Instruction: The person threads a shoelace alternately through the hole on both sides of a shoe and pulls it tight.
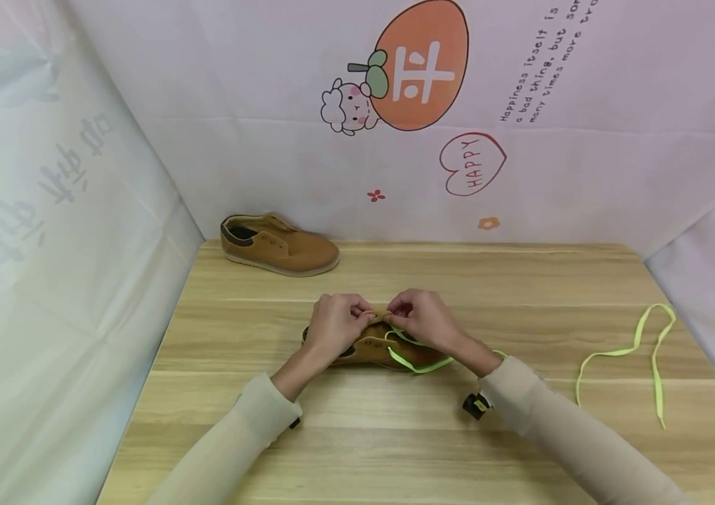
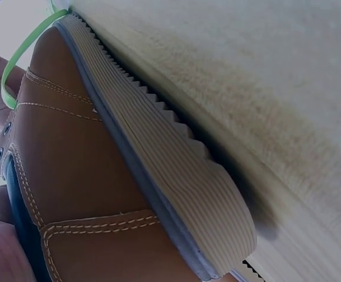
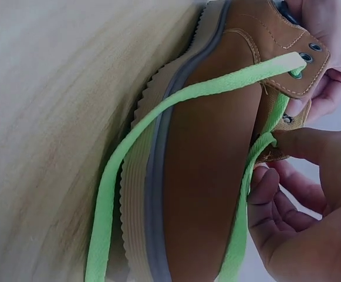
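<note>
A brown shoe (image 1: 357, 358) lies on the table in front of me, its toe to the right. My left hand (image 1: 336, 324) pinches the edge of its far eyelet flap. Close beside it, my right hand (image 1: 425, 319) pinches a yellow-green shoelace (image 1: 423, 369) at that same flap. In the right wrist view the lace (image 3: 217, 84) runs through an eyelet of the near flap (image 3: 296, 73) and across to the right thumb (image 3: 302, 143). The left wrist view shows the shoe's side and ridged sole (image 2: 176, 170), with part of the left hand (image 2: 3, 252) at the opening.
Another brown shoe (image 1: 291, 247), without a lace, stands at the back left of the wooden table (image 1: 256, 449), near the printed wall cloth (image 1: 282, 154). A length of yellow-green lace (image 1: 638, 330) curves over the table at the right.
</note>
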The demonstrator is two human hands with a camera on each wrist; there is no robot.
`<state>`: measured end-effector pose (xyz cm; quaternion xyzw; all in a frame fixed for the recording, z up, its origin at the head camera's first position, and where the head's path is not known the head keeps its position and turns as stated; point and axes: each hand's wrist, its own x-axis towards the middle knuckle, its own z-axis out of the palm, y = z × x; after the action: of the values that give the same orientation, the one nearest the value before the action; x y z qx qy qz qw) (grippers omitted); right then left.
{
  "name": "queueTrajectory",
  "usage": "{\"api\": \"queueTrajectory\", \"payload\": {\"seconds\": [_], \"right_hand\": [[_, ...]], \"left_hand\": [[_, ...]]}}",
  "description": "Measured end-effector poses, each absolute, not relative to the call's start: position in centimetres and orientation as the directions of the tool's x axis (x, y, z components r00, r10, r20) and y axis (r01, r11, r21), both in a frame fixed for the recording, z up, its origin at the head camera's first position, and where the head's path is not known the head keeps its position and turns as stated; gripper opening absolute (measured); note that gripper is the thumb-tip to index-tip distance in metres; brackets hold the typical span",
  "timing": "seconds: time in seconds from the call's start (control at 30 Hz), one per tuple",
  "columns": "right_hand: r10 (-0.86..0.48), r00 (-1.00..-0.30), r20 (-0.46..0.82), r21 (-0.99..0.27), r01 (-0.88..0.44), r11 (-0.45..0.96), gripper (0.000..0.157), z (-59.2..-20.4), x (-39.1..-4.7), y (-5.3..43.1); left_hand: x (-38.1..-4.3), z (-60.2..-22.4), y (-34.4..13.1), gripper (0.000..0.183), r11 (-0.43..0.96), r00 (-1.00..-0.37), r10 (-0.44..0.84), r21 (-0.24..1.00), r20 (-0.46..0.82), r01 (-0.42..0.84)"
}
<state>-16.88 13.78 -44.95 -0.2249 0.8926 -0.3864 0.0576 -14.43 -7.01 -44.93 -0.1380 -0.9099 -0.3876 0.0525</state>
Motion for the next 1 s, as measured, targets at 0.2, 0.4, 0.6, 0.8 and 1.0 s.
{"api": "queueTrajectory", "payload": {"seconds": [0.2, 0.4, 0.6, 0.8, 1.0], "right_hand": [[-0.513, -0.85, 0.115, -0.697, -0.437, 0.569, 0.004, -45.0, -16.9, 13.8], [-0.527, -0.838, 0.142, -0.715, -0.455, 0.531, 0.007, -45.2, -16.9, 14.1], [-0.573, -0.814, 0.095, -0.758, -0.432, 0.488, 0.01, -44.9, -17.0, 14.8], [-0.617, -0.785, 0.047, -0.777, -0.417, 0.472, 0.011, -44.5, -17.3, 15.2], [-0.568, -0.822, 0.052, -0.789, -0.383, 0.482, 0.011, -44.8, -17.4, 14.9]], "left_hand": [[-14.3, -45.1, -7.1, 0.006, 0.657, -0.945, 0.234, 0.679, 0.23, 0.328], [-14.1, -45.2, -7.1, 0.01, 0.642, -0.927, 0.262, 0.669, 0.269, 0.375], [-13.8, -45.2, -7.0, 0.017, 0.638, -0.892, 0.302, 0.624, 0.337, 0.452], [-13.7, -45.2, -7.0, 0.023, 0.641, -0.869, 0.327, 0.588, 0.371, 0.492], [-13.7, -45.3, -7.1, 0.024, 0.661, -0.852, 0.354, 0.541, 0.385, 0.519]]}}
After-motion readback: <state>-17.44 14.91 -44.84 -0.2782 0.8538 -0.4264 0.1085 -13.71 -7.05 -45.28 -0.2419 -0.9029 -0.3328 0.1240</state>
